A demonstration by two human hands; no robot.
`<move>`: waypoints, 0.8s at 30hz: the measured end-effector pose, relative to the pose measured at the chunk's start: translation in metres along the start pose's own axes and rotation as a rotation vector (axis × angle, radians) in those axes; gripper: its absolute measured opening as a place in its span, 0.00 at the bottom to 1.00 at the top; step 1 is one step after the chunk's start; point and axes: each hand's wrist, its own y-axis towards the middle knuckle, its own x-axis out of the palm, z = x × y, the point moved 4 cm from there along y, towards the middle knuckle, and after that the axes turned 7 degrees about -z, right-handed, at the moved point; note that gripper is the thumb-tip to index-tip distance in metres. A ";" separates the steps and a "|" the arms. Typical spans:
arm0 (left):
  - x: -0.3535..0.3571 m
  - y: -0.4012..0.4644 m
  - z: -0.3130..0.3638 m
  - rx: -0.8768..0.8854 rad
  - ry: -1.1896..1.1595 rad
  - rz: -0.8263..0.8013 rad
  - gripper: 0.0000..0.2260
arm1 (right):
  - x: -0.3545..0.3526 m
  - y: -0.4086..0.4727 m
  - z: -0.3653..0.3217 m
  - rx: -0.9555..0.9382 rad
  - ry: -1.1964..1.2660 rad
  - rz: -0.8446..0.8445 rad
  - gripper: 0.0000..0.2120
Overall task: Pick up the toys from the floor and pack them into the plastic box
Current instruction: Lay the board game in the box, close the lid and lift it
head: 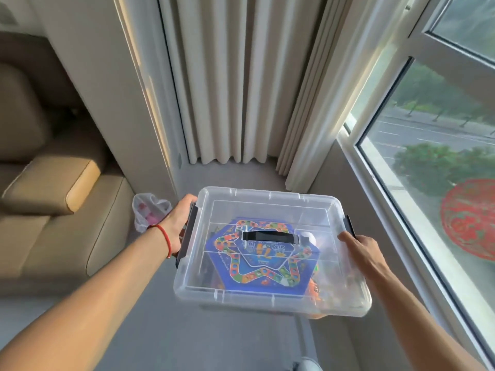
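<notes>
I hold a clear plastic box (270, 202) above the grey floor, its lid on and a black handle at the lid's centre. My left hand (178, 223) grips the box's left side by the dark latch. My right hand (361, 250) grips the right side near the other latch. Through the lid a blue game board (257, 274) with a coloured star track shows, with orange toys (316, 287) beside it at the right. A red string circles my left wrist.
A beige sofa (53, 210) fills the left. A clear plastic bag (150, 210) with pink items lies on the floor by the sofa's corner. White curtains (227, 89) hang ahead; a large window (442, 156) runs along the right.
</notes>
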 end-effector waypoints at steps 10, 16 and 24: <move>0.009 0.182 0.160 -0.102 0.016 0.175 0.21 | 0.042 0.257 -0.158 -0.042 0.034 -0.227 0.26; -0.008 0.278 0.247 -0.170 -0.049 0.197 0.34 | 0.050 0.375 -0.294 -0.103 -0.058 -0.252 0.21; -0.044 0.448 0.352 -0.222 -0.104 0.173 0.20 | 0.123 0.527 -0.435 -0.065 -0.147 -0.189 0.29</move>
